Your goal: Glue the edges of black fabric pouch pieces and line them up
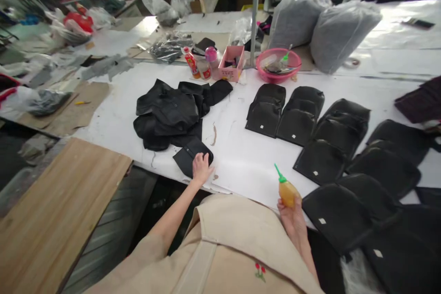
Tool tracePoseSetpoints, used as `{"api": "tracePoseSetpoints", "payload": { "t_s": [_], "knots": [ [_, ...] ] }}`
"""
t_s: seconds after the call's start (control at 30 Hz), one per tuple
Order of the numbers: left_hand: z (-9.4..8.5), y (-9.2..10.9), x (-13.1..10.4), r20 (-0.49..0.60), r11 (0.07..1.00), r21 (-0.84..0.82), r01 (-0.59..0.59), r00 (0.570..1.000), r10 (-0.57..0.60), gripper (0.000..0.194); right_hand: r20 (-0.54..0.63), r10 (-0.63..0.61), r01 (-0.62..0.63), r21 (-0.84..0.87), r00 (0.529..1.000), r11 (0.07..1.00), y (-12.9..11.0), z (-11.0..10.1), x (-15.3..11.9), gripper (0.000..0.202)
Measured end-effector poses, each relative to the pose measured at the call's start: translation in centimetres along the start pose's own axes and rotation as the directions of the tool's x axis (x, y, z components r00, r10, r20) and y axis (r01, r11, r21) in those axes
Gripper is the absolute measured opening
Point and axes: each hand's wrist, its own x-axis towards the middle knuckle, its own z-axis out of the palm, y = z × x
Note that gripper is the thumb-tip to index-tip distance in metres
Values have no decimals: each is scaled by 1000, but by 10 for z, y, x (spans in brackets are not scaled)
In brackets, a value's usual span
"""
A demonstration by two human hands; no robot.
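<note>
My right hand (pixel 292 213) is wrapped round a small squeeze bottle (pixel 288 192) of amber liquid. Its thin green nozzle points up and to the left, above the table. At the table's front edge, my left hand (pixel 202 168) has its bent fingers on the right side of a small black leather-like piece (pixel 188 158), gripping it. Behind that hand lies a loose heap of black pieces (pixel 168 115). To the right, overlapping rows of black panels (pixel 320 156) with small white tags spread across the white tabletop (pixel 237 147).
Toward the back stand a pink box (pixel 231 64), a red-labelled bottle (pixel 191 62) and a pink basin (pixel 278 66) by a metal post (pixel 255 14). Two stuffed clear bags (pixel 344 32) sit behind the panels. A wooden board (pixel 62 211) lies at the left.
</note>
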Motion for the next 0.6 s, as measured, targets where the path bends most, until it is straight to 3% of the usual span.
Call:
{"api": "tracePoseSetpoints", "payload": {
  "t_s": [0.07, 0.17, 0.27, 0.33, 0.4, 0.47, 0.53, 0.6],
  "knots": [
    [8, -19, 0, 13, 995, 52, 87, 996, -87, 49, 21, 33, -31, -72, 999, 997, 3, 12, 3, 46],
    [14, -30, 2, 35, 998, 9, 59, 998, -59, 30, 34, 83, -77, -143, 996, 987, 6, 25, 7, 46],
    [2, -29, 6, -10, 976, -188, 111, 993, -115, 22, 28, 89, -84, -145, 996, 986, 6, 33, 6, 47],
    [-15, -23, 9, -81, 894, -423, 148, 977, -200, 23, 18, 65, -63, -123, 998, 990, 7, 33, 5, 48],
    [-33, -14, 12, -114, 690, -714, 122, 951, -286, 28, 6, 53, -52, -100, 999, 994, 7, 31, 4, 49],
    [-45, 0, 12, -60, 353, -932, 77, 931, -361, 36, -2, 62, -62, -86, 998, 994, 6, 26, 5, 49],
    [-46, 16, 9, 58, 20, -997, 73, 914, -402, 44, -1, 65, -65, -92, 998, 994, 6, 21, 8, 47],
    [-36, 30, 3, 205, -192, -972, 139, 898, -389, 48, -5, 60, -60, -97, 998, 993, 5, 17, 12, 43]
  ]
}}
